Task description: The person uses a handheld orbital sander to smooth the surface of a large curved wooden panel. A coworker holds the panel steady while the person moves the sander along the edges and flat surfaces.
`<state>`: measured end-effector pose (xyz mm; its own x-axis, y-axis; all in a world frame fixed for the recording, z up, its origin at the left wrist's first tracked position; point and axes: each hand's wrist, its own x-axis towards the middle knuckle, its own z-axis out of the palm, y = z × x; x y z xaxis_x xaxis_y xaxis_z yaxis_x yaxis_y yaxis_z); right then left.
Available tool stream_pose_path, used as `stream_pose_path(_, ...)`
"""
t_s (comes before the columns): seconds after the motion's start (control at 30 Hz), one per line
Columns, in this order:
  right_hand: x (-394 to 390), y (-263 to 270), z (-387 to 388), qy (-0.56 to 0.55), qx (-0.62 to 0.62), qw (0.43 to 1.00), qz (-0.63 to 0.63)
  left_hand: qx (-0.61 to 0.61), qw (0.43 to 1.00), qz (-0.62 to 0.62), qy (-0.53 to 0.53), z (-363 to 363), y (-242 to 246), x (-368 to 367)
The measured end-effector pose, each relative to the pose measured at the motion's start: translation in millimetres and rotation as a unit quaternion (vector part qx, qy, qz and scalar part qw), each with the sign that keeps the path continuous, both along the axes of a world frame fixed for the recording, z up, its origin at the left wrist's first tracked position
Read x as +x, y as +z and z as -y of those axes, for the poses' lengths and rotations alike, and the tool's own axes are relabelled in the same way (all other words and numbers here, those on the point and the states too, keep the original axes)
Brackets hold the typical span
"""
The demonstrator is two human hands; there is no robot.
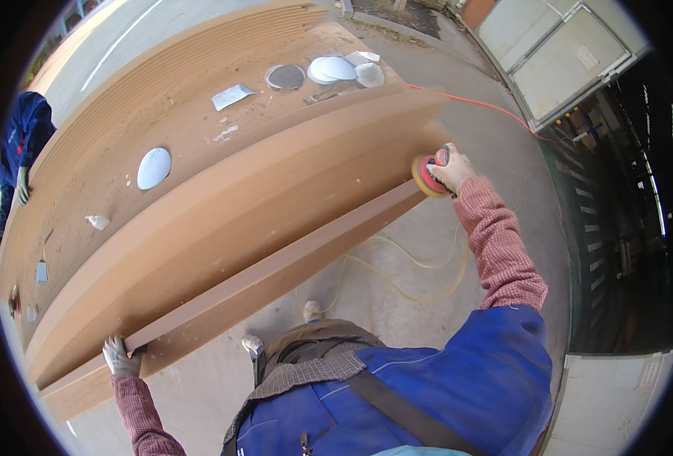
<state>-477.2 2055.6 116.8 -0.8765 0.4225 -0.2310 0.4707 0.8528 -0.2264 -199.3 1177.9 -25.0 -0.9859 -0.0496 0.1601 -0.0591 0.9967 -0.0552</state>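
My right hand (453,168), in a pale glove, grips a round red handheld sander (430,175) with a yellowish pad. The sander sits at the far right end of a long narrow brown board (279,263) that runs diagonally along the near side of the work surface. Near the board's lower left end, my left hand (121,358), gloved too, rests with its fingers over the edge; a small dark piece shows beside it. Behind the narrow board lie long brown panels (245,199) with curved-looking edges.
Sanding discs (154,168), a grey round pad (285,77) and a small white bottle (98,222) lie on the dusty surface beyond. A co-worker in blue (25,137) stands far left. A yellowish hose (410,296) trails over the floor; an orange cable (484,102) runs right.
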Motion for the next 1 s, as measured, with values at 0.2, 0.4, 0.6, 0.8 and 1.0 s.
stream_pose_path(0.2,33.6,-0.6,89.0,0.118,0.039,0.991,-0.050,0.012,0.993,0.109,0.052,-25.1,26.9,-8.5)
stream_pose_path(0.4,72.4,4.8,228.1,0.254,0.025,0.966,-0.035,-0.010,0.986,0.157,0.063,-50.8,63.5,-11.1)
stream_pose_path(0.6,118.4,5.1,382.7,0.349,0.033,0.936,-0.017,0.052,0.987,0.150,0.025,-48.1,75.7,-10.7)
stream_pose_path(0.8,163.9,12.9,532.5,0.429,0.008,0.903,-0.010,0.104,0.985,0.131,-0.038,-30.3,78.9,-1.1)
stream_pose_path(1.0,192.7,18.7,624.0,0.457,0.021,0.889,0.003,0.145,0.982,0.072,-0.101,26.9,72.9,22.3)
